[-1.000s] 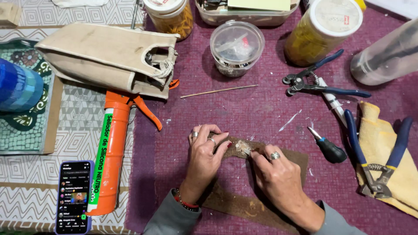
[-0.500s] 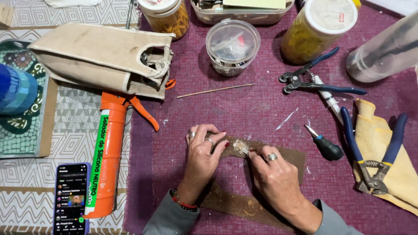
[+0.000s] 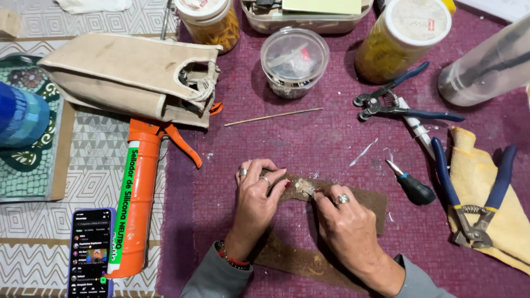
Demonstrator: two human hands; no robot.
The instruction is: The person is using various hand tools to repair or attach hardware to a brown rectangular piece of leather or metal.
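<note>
My left hand and my right hand meet over a brown rough board on the purple cloth. Between their fingertips sits a small pale piece, pinched from both sides. Rings show on both hands, and a red bracelet on the left wrist. What exactly the piece is made of cannot be told.
An orange caulking gun and a phone lie left. A canvas bag lies above them. Blue-handled nippers, pliers on a yellow cloth, a small screwdriver, a thin stick, a clear tub and jars stand around.
Both hands stay on the small piece over the board; only the fingers shift slightly. The view has drifted a little.
</note>
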